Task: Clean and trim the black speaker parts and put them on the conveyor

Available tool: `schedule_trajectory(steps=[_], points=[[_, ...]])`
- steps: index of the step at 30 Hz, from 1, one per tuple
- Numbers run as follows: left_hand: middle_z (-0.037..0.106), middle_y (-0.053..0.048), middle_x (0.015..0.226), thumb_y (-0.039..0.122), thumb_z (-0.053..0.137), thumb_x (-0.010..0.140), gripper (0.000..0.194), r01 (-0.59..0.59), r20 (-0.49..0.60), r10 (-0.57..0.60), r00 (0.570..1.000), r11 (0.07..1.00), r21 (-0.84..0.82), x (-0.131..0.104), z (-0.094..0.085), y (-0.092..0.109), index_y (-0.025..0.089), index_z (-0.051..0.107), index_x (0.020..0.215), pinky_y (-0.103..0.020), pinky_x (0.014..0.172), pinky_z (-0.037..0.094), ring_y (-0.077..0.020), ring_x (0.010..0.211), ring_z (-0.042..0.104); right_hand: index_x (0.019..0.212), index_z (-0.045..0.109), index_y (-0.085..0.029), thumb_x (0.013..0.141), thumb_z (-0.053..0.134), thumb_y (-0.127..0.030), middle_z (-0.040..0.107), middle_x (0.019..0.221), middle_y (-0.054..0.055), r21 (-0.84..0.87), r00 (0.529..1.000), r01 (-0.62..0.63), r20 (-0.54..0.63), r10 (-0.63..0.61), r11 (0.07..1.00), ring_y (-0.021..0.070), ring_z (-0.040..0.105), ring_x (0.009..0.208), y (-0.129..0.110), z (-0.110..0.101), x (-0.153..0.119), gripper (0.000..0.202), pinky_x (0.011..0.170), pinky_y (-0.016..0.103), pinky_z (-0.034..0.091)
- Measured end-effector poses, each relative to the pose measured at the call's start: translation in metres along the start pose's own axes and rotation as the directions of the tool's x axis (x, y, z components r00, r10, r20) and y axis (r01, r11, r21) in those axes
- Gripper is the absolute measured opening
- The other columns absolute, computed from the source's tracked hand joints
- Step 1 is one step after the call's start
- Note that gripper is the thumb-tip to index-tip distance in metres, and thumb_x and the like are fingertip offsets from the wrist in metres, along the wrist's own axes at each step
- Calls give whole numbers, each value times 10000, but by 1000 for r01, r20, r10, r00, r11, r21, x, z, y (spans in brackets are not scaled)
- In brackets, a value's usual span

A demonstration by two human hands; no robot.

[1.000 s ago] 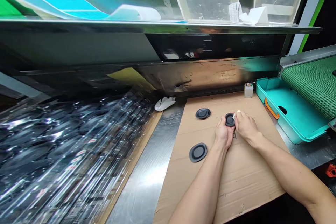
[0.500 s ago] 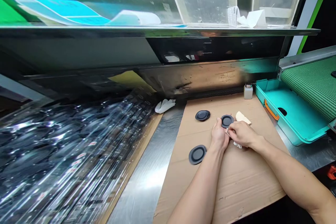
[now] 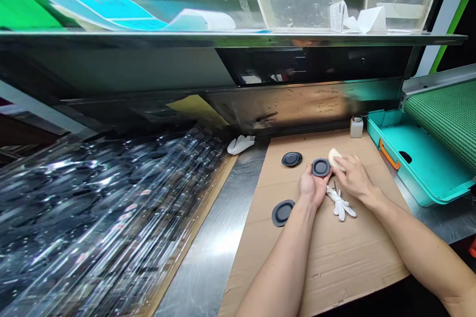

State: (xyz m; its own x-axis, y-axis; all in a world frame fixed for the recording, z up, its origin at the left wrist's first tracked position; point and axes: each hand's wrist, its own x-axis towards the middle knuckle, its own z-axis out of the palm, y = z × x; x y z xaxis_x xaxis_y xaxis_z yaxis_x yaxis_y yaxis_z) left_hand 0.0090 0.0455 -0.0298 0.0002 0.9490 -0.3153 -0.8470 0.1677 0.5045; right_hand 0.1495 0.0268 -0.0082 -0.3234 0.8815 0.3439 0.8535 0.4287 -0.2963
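In the head view, right of centre, the left hand (image 3: 311, 187) grips the round, dark-grey, plastic-looking disc (image 3: 320, 167) between its fingers, while the right hand (image 3: 355, 176) pinches the cream, sponge-like pad (image 3: 334, 157) just off the disc's upper-right edge.

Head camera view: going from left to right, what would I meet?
Clear plastic packaging, a crumpled white item, small pile of dark round pieces, dark round piece in the left hand, cream pad in the right hand, small bottle, teal bin.
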Motion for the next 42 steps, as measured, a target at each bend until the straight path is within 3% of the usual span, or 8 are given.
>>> schedule_trajectory(steps=[3, 12, 18, 24, 28, 31, 39, 42], points=[[729, -156, 1095, 375, 299, 1039, 460, 64, 87, -65, 994, 998, 15, -1, 0, -3, 128, 687, 1046, -398, 960, 549, -241, 1067, 691, 1248, 655, -270, 990, 501, -313, 586, 1324, 79, -27, 990, 130, 51, -128, 991, 240, 493, 1102, -21, 4, -5, 303, 952, 346, 380], [680, -199, 1237, 320, 333, 1033, 385, 79, 99, -81, 992, 997, 24, -7, 3, 4, 130, 626, 1196, -393, 839, 567, -263, 1046, 702, 1271, 613, -207, 955, 485, -248, 589, 1214, 131, -103, 973, -229, -66, 223, 968, 270, 489, 1097, 17, -3, 7, 343, 943, 364, 384], [639, -223, 1294, 388, 320, 1025, 404, 176, 205, -164, 965, 983, -43, -14, 5, 16, 171, 626, 1172, -314, 673, 522, -245, 949, 693, 1223, 619, -200, 925, 533, -283, 614, 1141, 157, -226, 951, -285, 53, 304, 931, 319, 519, 1095, 28, -3, 4, 321, 903, 412, 390], [664, -177, 1233, 326, 367, 975, 387, 111, 237, -101, 966, 993, -27, -20, 9, 19, 181, 653, 1190, -373, 733, 525, -274, 1003, 657, 1003, 684, -214, 963, 513, -354, 663, 1079, 104, -116, 973, -225, -73, 217, 968, 258, 569, 1045, 6, -21, 1, 225, 849, 340, 393], [677, -193, 1115, 397, 371, 1011, 395, 127, 167, -111, 980, 988, -87, -19, 10, 24, 122, 652, 1048, -286, 660, 538, -218, 896, 663, 826, 672, -239, 889, 625, -534, 694, 843, 16, 27, 971, -63, 234, 55, 998, 182, 616, 787, -18, -26, -6, 305, 636, 266, 347], [678, -191, 1021, 476, 356, 1019, 465, 122, 84, -111, 990, 983, -135, -18, 10, 28, 96, 622, 997, -223, 566, 522, -176, 788, 651, 782, 660, -221, 823, 709, -419, 693, 797, 15, 5, 932, -13, 363, 10, 1000, 175, 622, 755, -21, -22, -8, 208, 611, 259, 319], [646, -136, 743, 543, 229, 1023, 618, 205, -43, -210, 977, 975, -90, -22, 15, 27, 65, 616, 961, -153, 375, 379, -97, 501, 507, 780, 647, -208, 980, 489, -372, 658, 770, 25, 407, 999, 12, -49, 8, 913, 165, 598, 767, 15, -27, 12, 303, 699, 256, 407], [627, -118, 692, 543, 167, 1025, 668, 235, -49, -239, 970, 969, -77, -25, 18, 27, 55, 619, 972, -146, 366, 369, -92, 475, 496, 909, 682, -208, 953, 533, -421, 673, 831, 23, 620, 998, -40, -11, 60, 783, 162, 619, 762, 16, -27, 15, 264, 661, 254, 434]])
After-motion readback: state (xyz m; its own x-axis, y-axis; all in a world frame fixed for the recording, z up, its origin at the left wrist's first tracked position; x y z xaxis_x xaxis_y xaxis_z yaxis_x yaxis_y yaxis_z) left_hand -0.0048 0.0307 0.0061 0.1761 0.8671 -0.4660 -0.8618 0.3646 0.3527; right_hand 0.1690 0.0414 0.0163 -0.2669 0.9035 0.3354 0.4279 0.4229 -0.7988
